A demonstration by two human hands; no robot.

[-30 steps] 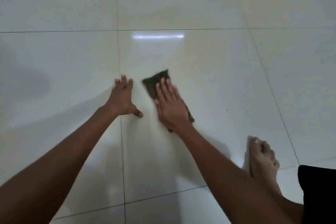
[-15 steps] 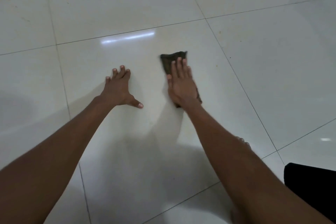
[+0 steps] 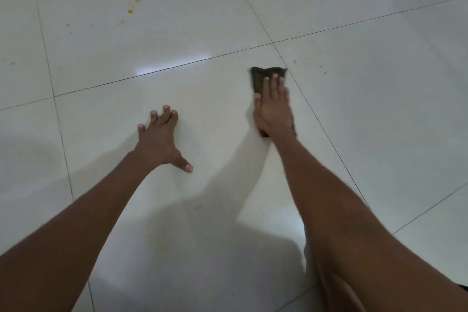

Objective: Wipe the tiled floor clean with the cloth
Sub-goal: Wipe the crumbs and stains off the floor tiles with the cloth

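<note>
Dark cloth (image 3: 263, 79) lay flat under my right hand (image 3: 274, 111), fingers straight, just beside the grout cross (image 3: 273, 43). My left hand (image 3: 159, 143) braced open-palmed on the floor (image 3: 379, 109). I judged even pressure toward the orange specks (image 3: 295, 61) beyond that cross best.

The right hand (image 3: 274, 106) lies flat with straight fingers on a dark cloth (image 3: 263, 76), pressing it to the pale tiled floor (image 3: 379, 121) just beside a grout line at about 1 o'clock from centre. The left hand (image 3: 160, 142) is braced on the floor near the centre, fingers spread and thumb out toward the right. Orange specks (image 3: 130, 11) dot the tile at 11 o'clock, and a few more (image 3: 295, 61) lie just beyond the cloth.
</note>
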